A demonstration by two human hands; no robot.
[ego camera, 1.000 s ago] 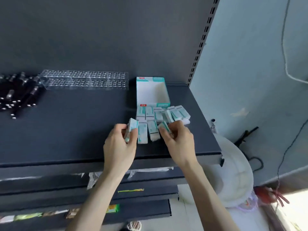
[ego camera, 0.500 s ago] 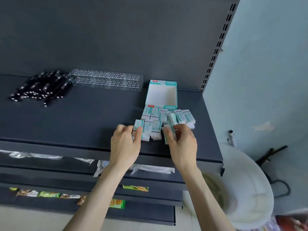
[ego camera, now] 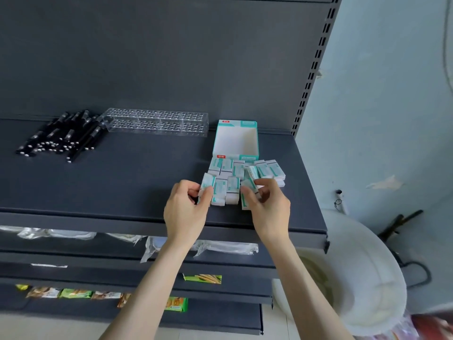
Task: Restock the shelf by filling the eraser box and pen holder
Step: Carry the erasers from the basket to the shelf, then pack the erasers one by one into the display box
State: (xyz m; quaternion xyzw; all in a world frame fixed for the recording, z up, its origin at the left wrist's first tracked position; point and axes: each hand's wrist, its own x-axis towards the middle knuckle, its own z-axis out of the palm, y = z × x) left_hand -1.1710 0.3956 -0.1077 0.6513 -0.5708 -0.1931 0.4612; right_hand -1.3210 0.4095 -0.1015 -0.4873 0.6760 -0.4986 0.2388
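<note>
A white and teal eraser box (ego camera: 235, 139) stands open and empty at the back right of the dark shelf (ego camera: 117, 182). Several teal-and-white erasers (ego camera: 245, 171) lie in a loose cluster in front of it. My left hand (ego camera: 186, 212) pinches one eraser (ego camera: 206, 184) at the cluster's left edge. My right hand (ego camera: 268, 208) pinches another eraser (ego camera: 247, 193) at the cluster's front right. A clear perforated pen holder (ego camera: 157, 121) sits empty along the back wall. Several black pens (ego camera: 62, 136) lie piled to its left.
The shelf's front edge (ego camera: 122, 220) runs just under my wrists. Lower shelves hold plastic bags (ego camera: 220, 247) and snack packets (ego camera: 76, 293). A white round tub (ego camera: 367, 278) stands on the floor at the right, beside the slotted upright (ego camera: 313, 67).
The camera has tilted and shifted, so the shelf shows more to the left. Both hands stay at the cluster's front, each keeping its eraser pinched.
</note>
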